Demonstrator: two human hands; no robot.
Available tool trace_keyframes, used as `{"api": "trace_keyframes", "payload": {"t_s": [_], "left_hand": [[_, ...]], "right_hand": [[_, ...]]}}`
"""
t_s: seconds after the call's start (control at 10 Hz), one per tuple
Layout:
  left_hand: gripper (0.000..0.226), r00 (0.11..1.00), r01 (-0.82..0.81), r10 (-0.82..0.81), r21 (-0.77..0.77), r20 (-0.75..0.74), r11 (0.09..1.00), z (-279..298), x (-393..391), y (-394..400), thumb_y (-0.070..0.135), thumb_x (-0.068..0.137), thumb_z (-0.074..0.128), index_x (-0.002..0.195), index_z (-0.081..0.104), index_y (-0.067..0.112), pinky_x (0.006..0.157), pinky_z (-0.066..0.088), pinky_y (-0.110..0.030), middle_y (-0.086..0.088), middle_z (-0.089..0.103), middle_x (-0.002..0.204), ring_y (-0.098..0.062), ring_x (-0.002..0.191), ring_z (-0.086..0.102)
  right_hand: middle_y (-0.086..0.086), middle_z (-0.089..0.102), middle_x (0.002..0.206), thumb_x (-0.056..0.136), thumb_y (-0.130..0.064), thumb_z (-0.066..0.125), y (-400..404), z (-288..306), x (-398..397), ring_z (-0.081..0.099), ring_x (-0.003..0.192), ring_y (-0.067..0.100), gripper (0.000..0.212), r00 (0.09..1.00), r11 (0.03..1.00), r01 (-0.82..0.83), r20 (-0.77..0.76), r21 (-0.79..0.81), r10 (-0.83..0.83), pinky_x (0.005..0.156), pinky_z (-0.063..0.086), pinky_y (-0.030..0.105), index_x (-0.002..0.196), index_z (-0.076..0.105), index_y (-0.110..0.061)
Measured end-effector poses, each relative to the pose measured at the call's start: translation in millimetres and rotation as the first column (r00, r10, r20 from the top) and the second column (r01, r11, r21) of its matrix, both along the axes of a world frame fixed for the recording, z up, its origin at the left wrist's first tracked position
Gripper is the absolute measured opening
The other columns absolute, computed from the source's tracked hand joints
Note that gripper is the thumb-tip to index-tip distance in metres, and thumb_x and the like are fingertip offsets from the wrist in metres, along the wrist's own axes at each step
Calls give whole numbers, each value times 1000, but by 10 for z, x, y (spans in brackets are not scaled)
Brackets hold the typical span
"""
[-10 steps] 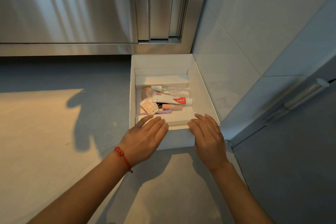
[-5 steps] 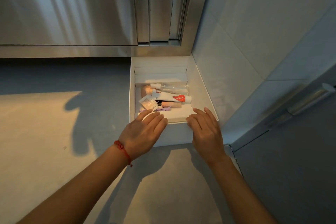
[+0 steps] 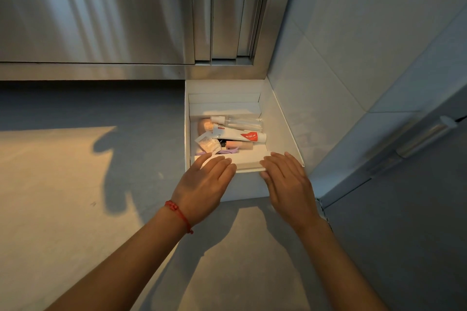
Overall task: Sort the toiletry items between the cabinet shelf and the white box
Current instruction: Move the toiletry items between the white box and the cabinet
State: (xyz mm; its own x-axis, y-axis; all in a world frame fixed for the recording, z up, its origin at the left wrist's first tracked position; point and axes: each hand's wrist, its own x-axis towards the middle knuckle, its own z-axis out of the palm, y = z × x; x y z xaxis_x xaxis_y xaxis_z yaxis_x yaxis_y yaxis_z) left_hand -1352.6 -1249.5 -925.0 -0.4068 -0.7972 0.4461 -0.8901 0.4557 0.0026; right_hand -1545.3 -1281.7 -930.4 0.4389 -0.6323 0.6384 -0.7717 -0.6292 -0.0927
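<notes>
A grey floor (image 3: 75, 197) carries the white box (image 3: 250, 187), tucked against cabinet and wall.

A single head-worn camera gives the only view, wide-angle, with lines bowing toward the edges. It looks forward and steeply down from above the floor (image 3: 75, 209), facing the foot of a steel cabinet (image 3: 101, 20) that fills the top of the frame. Both forearms enter from the bottom edge, the left hand (image 3: 204, 184) and right hand (image 3: 285, 182) lying near the centre, close to the lens. The white box (image 3: 280, 118) sits just beyond them in mid-frame, in the corner where the cabinet meets a tiled wall (image 3: 353, 45) running down the right side
</notes>
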Motion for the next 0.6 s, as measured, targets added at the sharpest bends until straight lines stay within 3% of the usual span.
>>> {"api": "trace_keyframes", "payload": {"t_s": [0.1,0.3,0.4,0.5,0.6], "left_hand": [[45,998,-41,40,-17,-46,999,21,-4,17,17,51,90,91,74,4,73,56,-47,-16,73,90,-31,80,71],[47,985,-141,141,4,-104,990,98,69,49,21,51,90,92,74,2,73,55,-49,-18,72,92,-33,80,70],[48,979,-168,170,30,-116,985,137,148,94,21,55,87,95,72,-1,74,52,-55,-22,70,96,-37,84,69],[44,976,-149,157,64,-150,987,212,233,168,20,63,83,99,70,-2,75,53,-54,-24,69,99,-38,85,68],[43,972,-162,181,132,-152,978,351,273,261,19,67,82,102,69,-2,76,54,-50,-23,69,101,-37,88,68]], "right_hand": [[17,71,100,102,-37,25,28,27,63,68,94,33,60,1000,997,10,17,75,-11,92,44,49,98,71,2],[18,70,103,100,-45,21,53,113,218,68,95,34,67,996,987,51,71,154,-63,91,43,49,102,70,1],[19,70,103,99,-34,39,90,211,293,68,94,36,46,990,979,65,107,193,-87,89,45,49,102,69,2],[20,69,103,82,-17,61,162,280,337,67,93,37,29,989,969,78,107,237,-105,85,48,51,102,69,3],[21,69,105,80,-15,61,303,434,372,66,95,39,30,992,953,68,83,295,-97,83,49,54,104,68,4]]}}
